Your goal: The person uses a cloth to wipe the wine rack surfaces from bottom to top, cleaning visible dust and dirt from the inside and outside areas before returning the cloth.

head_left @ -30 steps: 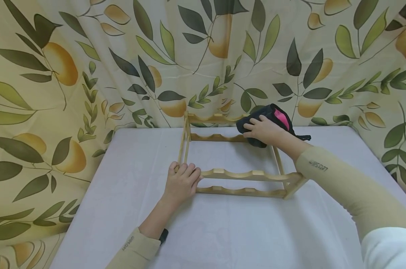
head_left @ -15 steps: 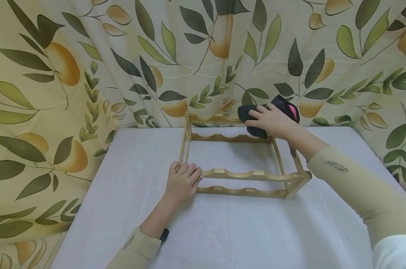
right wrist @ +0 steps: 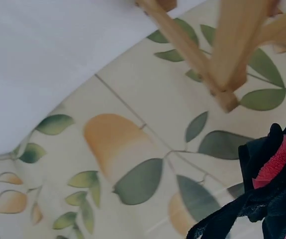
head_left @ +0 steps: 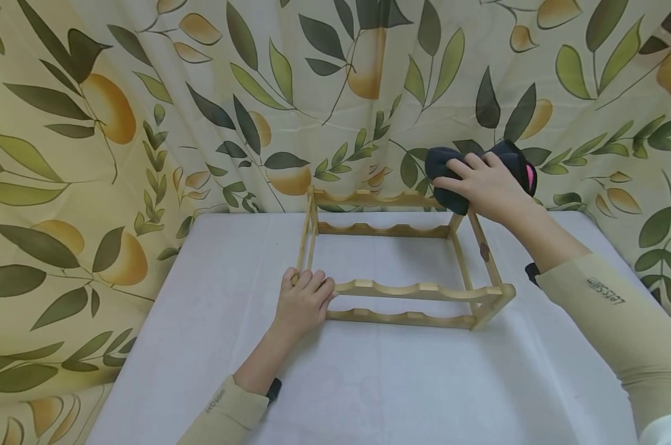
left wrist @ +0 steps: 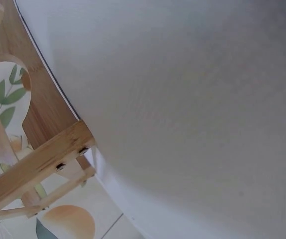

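Note:
In the head view, my left hand grips the near left corner of a light wooden wine rack with scalloped rails, its fingers curled over the top. My right hand holds a bunched dark cloth with a pink lining, over the rack's far right corner. In the right wrist view, the cloth's fuzzy pink lining and a dark strap show at the right edge, near the rack's wooden end. The left wrist view shows the rack's end post; the left hand itself is outside that view.
The rack stands on a table with a white cover, close to its far edge. Behind the table hangs a curtain printed with leaves and fruit. A brown mark shows on the rack's right bar.
My right hand has moved right and up in the head view with the dark cloth, uncovering more of the far rails. My left hand stays on the near left corner; the rack has hardly moved.

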Available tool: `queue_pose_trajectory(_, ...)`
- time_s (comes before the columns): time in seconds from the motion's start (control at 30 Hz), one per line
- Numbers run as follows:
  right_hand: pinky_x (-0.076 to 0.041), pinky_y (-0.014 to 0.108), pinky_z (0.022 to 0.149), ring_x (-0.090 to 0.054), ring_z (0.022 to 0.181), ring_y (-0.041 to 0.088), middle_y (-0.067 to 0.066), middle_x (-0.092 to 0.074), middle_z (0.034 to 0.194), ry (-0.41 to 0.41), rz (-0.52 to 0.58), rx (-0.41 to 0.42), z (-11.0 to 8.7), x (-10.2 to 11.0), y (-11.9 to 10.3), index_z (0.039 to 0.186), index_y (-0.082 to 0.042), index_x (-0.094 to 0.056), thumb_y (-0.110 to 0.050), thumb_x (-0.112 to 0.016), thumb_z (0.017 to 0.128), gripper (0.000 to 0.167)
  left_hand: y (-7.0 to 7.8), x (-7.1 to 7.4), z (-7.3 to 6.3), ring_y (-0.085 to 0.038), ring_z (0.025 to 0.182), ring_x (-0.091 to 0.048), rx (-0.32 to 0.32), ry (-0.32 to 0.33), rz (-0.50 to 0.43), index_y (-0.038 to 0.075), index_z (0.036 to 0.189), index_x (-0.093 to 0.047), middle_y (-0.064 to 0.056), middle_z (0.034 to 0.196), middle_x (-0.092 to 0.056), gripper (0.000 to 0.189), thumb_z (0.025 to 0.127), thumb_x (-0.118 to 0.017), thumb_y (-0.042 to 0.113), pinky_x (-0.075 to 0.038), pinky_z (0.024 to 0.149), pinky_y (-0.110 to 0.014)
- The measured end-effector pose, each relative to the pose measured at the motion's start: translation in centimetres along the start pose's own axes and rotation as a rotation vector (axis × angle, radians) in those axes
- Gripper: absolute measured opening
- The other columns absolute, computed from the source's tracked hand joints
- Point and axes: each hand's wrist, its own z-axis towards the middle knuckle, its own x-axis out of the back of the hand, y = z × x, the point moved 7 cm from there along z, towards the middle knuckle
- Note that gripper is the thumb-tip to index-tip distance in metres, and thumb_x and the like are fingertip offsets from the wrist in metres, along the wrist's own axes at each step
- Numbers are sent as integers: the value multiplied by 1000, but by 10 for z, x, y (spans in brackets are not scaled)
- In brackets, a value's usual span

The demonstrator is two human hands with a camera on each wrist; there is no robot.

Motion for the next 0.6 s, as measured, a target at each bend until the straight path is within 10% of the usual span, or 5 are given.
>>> queue_pose_trajectory(0.6, -33, 57, 78, -42, 102, 44, 22, -46, 118, 26, 29, -247, -83, -14, 18, 115, -19, -50, -1, -76, 64, 60, 4, 3, 0, -16, 69, -39, 17, 26, 17, 14, 79, -53, 2, 77, -44, 38, 99, -26, 32, -29, 76, -38)
